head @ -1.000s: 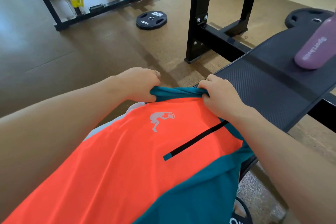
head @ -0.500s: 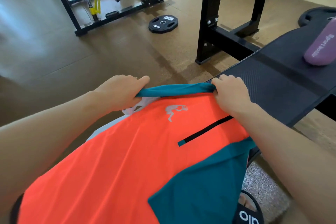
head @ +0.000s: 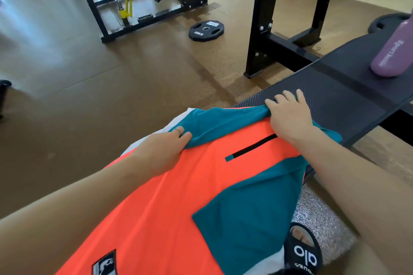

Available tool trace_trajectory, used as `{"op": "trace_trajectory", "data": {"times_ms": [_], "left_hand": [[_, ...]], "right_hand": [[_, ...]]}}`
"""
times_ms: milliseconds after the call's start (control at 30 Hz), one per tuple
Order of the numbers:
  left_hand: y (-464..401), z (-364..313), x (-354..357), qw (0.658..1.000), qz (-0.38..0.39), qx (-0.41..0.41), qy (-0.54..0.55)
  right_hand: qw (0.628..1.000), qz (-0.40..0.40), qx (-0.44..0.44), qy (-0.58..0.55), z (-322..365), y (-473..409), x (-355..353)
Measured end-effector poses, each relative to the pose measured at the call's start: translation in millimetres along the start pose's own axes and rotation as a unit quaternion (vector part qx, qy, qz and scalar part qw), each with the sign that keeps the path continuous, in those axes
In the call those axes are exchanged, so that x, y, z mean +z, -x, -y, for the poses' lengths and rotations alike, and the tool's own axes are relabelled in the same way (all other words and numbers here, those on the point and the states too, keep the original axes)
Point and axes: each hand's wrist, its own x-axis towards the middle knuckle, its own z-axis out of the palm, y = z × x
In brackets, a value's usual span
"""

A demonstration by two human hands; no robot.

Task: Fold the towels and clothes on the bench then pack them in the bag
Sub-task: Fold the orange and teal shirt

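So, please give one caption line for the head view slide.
Both hands, left and right, hold an orange-teal shirt on a gym bench.

This place is a gym. A black padded bench (head: 335, 96) stands on a brown rubber floor (head: 111, 96), and behind it rises a black steel rack (head: 261, 18) with bolted joints. A round weight plate (head: 206, 30) marked 10KG lies flat on the floor. Farther back stands another black machine frame (head: 89, 2) with yellow parts. A purple sport bottle (head: 393, 51) lies on the bench.
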Motion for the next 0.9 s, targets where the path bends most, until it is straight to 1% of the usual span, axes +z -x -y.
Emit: {"op": "trace_trajectory", "data": {"times_ms": [67,133,200,300,333,400,467,533,633,700,767,800,867,900], "left_hand": [[3.8,-0.9,5.0,0.998,-0.029,0.005,0.049],[6.8,0.5,10.5,0.995,-0.055,0.000,0.083],[8.4,1.2,13.6,0.994,-0.061,-0.004,0.096],[9.2,-0.7,15.5,0.993,-0.037,0.014,0.108],[10.0,-1.8,16.8,0.993,-0.027,0.022,0.113],[13.5,-3.3,20.5,0.991,-0.020,0.029,0.127],[19.1,-2.8,27.9,0.990,-0.021,0.033,0.138],[29.6,1.9,36.1,0.989,-0.027,0.048,0.135],[52.2,15.0,46.9,0.990,-0.035,0.067,0.120],[70.9,25.0,51.7,0.991,-0.018,0.063,0.117],[92.4,34.5,57.0,0.988,-0.008,0.028,0.153],[104.9,39.5,59.8,0.982,-0.016,-0.008,0.188],[131.6,53.8,71.7,0.957,-0.045,-0.119,0.262],[145.8,61.7,80.1,0.937,-0.052,-0.186,0.292]], "right_hand": [[1.000,0.010,0.017,0.012,3.5,4.3,-3.2],[1.000,0.002,0.011,0.017,10.1,7.6,-6.0],[0.998,-0.037,-0.047,-0.001,21.3,10.3,-9.3],[0.975,-0.095,-0.190,-0.065,50.6,16.2,-18.2],[0.966,-0.096,-0.225,-0.088,61.0,18.6,-18.6],[0.959,-0.045,-0.259,-0.104,75.8,25.3,-17.6],[0.965,0.027,-0.248,-0.078,76.6,28.7,-12.6],[0.973,0.074,-0.211,-0.053,68.4,27.0,-10.3],[0.982,0.064,-0.168,-0.051,65.3,28.0,-10.3],[0.982,0.033,-0.171,-0.073,79.8,36.4,-14.1],[0.973,0.000,-0.198,-0.115,106.3,51.3,-22.7],[0.966,-0.015,-0.219,-0.134,122.1,60.6,-28.2],[0.947,-0.044,-0.268,-0.170,155.9,83.7,-37.9],[0.936,-0.057,-0.291,-0.189,173.1,97.5,-42.4]]}}
